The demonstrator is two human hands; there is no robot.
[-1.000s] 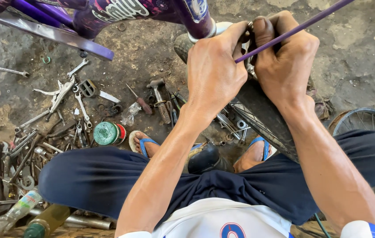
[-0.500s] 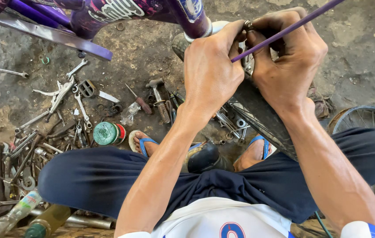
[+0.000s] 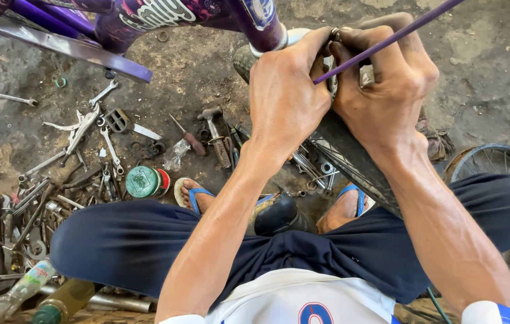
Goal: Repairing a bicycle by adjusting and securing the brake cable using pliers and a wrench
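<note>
My left hand (image 3: 285, 99) and my right hand (image 3: 387, 84) meet at the end of a thin purple frame stay (image 3: 414, 27) that runs up to the right. Both hands are closed around a small metal part (image 3: 334, 36) at the stay's tip, which the fingers mostly hide. Under the hands lies a black bicycle tyre and wheel (image 3: 351, 156). The purple bicycle frame (image 3: 147, 24) crosses the top left.
Wrenches, pliers and a hammer (image 3: 216, 135) lie scattered on the dirt floor at left, beside a green tin (image 3: 143, 181). Two bottles (image 3: 24, 288) lie at the lower left. Another wheel (image 3: 501, 168) sits at right. My sandalled feet (image 3: 351, 207) rest below the wheel.
Both hands have shifted slightly up and right along the stay's end, and the fingers have turned around the small metal part.
</note>
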